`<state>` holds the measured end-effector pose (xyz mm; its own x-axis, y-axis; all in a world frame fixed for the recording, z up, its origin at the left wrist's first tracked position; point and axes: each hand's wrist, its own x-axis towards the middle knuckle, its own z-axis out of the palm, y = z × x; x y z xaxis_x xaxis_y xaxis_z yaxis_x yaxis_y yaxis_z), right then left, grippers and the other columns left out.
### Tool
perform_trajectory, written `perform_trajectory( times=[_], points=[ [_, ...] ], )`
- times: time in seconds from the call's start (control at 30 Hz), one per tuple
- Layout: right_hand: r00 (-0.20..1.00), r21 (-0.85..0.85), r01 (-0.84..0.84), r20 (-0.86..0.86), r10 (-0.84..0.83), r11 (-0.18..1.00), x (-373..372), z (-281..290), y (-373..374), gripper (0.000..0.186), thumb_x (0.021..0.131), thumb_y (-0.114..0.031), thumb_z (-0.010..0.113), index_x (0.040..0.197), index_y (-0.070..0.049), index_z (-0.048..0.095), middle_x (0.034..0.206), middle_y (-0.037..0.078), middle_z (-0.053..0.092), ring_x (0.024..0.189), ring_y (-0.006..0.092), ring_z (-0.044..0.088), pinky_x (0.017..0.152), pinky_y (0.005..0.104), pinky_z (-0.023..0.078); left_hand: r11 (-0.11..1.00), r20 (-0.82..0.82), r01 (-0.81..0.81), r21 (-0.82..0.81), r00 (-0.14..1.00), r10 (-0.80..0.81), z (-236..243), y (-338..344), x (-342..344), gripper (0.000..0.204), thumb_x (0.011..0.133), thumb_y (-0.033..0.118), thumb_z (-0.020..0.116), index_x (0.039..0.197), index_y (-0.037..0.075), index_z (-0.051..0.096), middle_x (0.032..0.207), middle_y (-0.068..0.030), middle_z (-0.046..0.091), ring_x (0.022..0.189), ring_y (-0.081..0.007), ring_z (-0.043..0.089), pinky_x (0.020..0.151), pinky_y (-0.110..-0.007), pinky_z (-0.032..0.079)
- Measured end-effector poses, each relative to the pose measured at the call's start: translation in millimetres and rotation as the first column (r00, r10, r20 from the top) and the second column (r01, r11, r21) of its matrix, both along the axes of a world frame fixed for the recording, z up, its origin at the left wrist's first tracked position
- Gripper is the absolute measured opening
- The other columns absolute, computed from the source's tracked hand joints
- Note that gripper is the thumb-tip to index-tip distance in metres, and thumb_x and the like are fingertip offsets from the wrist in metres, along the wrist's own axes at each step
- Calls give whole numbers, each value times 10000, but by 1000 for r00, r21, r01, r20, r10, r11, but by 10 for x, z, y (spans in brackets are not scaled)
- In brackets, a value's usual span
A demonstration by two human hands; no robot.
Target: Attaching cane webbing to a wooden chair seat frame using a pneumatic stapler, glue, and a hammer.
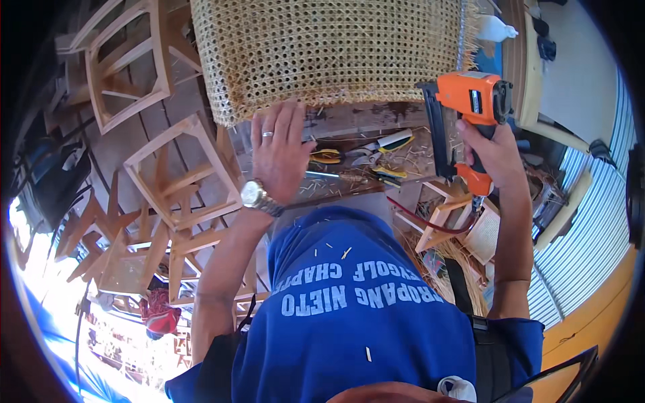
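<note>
A woven cane webbing panel (336, 50) with a frayed near edge lies across the workbench in front of me. My left hand (281, 144), with a ring and a wristwatch, rests palm down with its fingers stretched out onto the near edge of the cane. My right hand (496, 153) is wrapped round the black grip of an orange pneumatic staple gun (470, 97). The gun's dark magazine and nose stand by the cane's near right corner; whether the nose touches it I cannot tell. A dark red hose (430, 223) runs near the base of the gun's handle.
Pliers (326, 156), snips (366, 154) and cane scraps lie on the bench (349, 185) between my hands. Bare wooden chair frames (181, 174) crowd the left side. A white bottle (496, 29) stands at the far right, and a small wooden frame (440, 221) sits below the gun.
</note>
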<state>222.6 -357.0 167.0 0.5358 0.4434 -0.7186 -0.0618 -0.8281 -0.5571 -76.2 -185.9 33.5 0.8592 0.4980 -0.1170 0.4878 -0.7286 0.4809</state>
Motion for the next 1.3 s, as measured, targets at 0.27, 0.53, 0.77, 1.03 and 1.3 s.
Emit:
perform_trajectory(
  times=[0.27,0.53,0.77,1.03,1.3],
  points=[
    [986,25,88,-143,-84,996,-631,-107,382,173,960,-145,700,1067,-26,635,706,-12,586,527,77,546,491,248,436,998,82,-64,-6,995,64,-24,378,-403,592,854,259,744,1390,94,555,1417,-92,556,1344,-296,475,1101,-495,362],
    [986,-40,41,-159,-47,998,-966,-80,744,175,962,-152,699,1085,-48,631,663,-21,565,519,78,551,501,250,441,986,235,168,-10,958,-161,-231,685,-65,425,813,191,744,1214,111,629,1183,-64,604,1118,-260,569,926,-431,450],
    [989,-90,29,-140,-41,996,-1142,-120,973,184,968,-175,692,1086,-50,628,643,-11,550,508,83,537,504,258,439,953,273,298,53,914,-301,-474,805,-53,380,853,138,648,1229,188,662,1183,-52,595,1088,-250,583,907,-415,470],
    [972,-177,191,-102,-211,966,-1357,-129,1134,165,957,-174,698,1018,-43,618,637,-7,547,508,92,543,507,264,458,950,363,312,-22,888,-283,-514,851,-75,410,854,138,589,1261,117,630,1291,-80,561,1162,-253,556,946,-408,453],
    [982,-230,139,-95,-164,963,-1384,-107,1200,171,957,-193,702,1012,-47,635,642,-10,559,520,90,559,517,271,474,954,382,294,-52,889,-253,-549,838,-79,389,858,144,587,1242,120,647,1330,-66,559,1179,-237,549,941,-399,446]
  ],
)
